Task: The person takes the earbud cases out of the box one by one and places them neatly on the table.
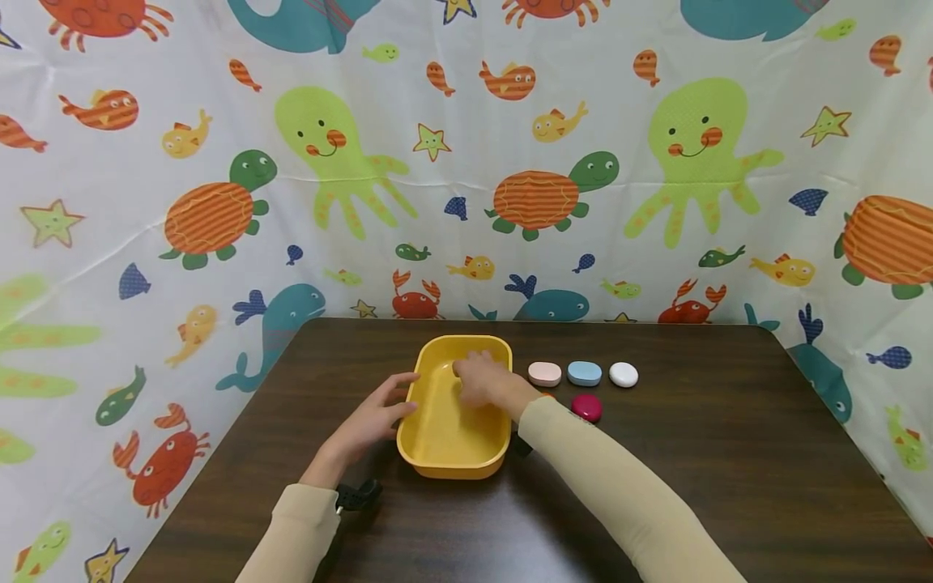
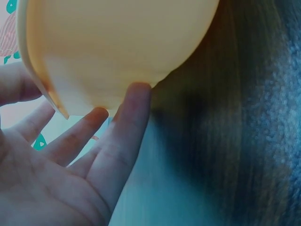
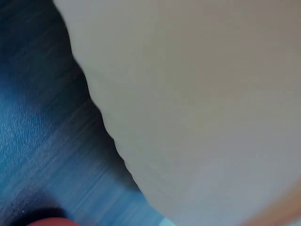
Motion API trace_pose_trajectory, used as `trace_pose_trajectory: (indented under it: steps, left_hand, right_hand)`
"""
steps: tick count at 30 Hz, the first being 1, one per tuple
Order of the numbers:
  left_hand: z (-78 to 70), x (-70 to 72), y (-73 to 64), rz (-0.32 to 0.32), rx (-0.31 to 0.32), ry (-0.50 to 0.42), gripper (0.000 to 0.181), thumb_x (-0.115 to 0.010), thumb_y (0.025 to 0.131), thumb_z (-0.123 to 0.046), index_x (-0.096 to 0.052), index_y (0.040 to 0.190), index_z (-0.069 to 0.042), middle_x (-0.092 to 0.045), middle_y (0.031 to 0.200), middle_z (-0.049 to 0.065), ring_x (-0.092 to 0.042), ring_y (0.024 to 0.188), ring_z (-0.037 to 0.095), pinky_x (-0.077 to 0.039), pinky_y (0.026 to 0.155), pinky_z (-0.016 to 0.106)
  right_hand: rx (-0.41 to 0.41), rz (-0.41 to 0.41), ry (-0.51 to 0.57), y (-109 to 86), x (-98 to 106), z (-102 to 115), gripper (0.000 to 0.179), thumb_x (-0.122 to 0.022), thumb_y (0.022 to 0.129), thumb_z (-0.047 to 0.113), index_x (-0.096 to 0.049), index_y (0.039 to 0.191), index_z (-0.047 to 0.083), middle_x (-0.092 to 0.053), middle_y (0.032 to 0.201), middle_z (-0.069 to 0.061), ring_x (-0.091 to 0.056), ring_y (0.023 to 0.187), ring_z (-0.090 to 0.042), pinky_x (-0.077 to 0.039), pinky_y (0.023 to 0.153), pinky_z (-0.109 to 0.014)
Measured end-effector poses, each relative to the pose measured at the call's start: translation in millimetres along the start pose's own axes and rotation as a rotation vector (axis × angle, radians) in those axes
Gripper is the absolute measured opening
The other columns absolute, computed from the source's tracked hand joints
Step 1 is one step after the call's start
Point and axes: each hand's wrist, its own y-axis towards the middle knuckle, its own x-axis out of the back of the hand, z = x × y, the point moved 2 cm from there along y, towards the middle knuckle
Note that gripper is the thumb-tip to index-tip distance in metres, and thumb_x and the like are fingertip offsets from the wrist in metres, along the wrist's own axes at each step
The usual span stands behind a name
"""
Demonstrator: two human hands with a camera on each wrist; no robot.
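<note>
A yellow rectangular tub (image 1: 426,437) with rounded corners stands on the dark table. My left hand (image 1: 375,417) is at its left side; in the left wrist view, nearly straight fingers (image 2: 136,108) touch the tub's outer wall (image 2: 117,47). My right hand (image 1: 483,380) reaches over the right rim into the tub, fingers bent downward. Whether it holds anything is hidden. The right wrist view is mostly filled by the tub's pale-looking outer wall (image 3: 197,94).
Right of the tub lie a pink oval piece (image 1: 544,374), a blue oval piece (image 1: 585,373), a white round piece (image 1: 623,375) and a magenta round piece (image 1: 586,407). An orange piece (image 1: 547,395) is mostly covered by my right forearm. A sea-animal cloth (image 1: 452,202) hangs behind the table.
</note>
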Motion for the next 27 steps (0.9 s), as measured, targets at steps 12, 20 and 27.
trace_pose_trajectory:
  steps: [12, 20, 27]
  left_hand:
    - [-0.3, -0.2, -4.9, 0.002, 0.002, 0.008, 0.053, -0.057, 0.104, -0.021, -0.038, 0.153, -0.02, -0.038, 0.153, 0.022, -0.055, 0.126, 0.038, -0.057, 0.091, 0.05]
    - [-0.4, -1.2, -5.3, -0.004, -0.003, 0.017, 0.054, -0.056, 0.104, -0.019, -0.036, 0.154, -0.018, -0.038, 0.154, 0.023, -0.053, 0.129, 0.04, -0.057, 0.091, 0.051]
    - [-0.9, -1.1, -6.7, -0.008, 0.003, 0.022, 0.053, -0.056, 0.104, -0.02, -0.037, 0.154, -0.02, -0.037, 0.154, 0.022, -0.052, 0.13, 0.041, -0.056, 0.093, 0.052]
  right_hand:
    - [0.062, 0.003, -0.042, -2.8, -5.2, 0.0, 0.024, -0.063, 0.1, 0.019, -0.067, 0.123, 0.014, -0.058, 0.112, -0.004, -0.045, 0.103, -0.022, -0.041, 0.095, -0.034]
    - [0.142, 0.037, -0.089, -7.0, -7.0, 3.7, 0.019, -0.065, 0.099, 0.023, -0.065, 0.117, 0.018, -0.056, 0.107, -0.002, -0.05, 0.098, -0.019, -0.046, 0.092, -0.032]
    - [0.141, 0.068, -0.029, -10.0, -9.5, 6.7, 0.017, -0.069, 0.097, 0.023, -0.064, 0.113, 0.022, -0.052, 0.106, -0.001, -0.048, 0.096, -0.019, -0.05, 0.089, -0.031]
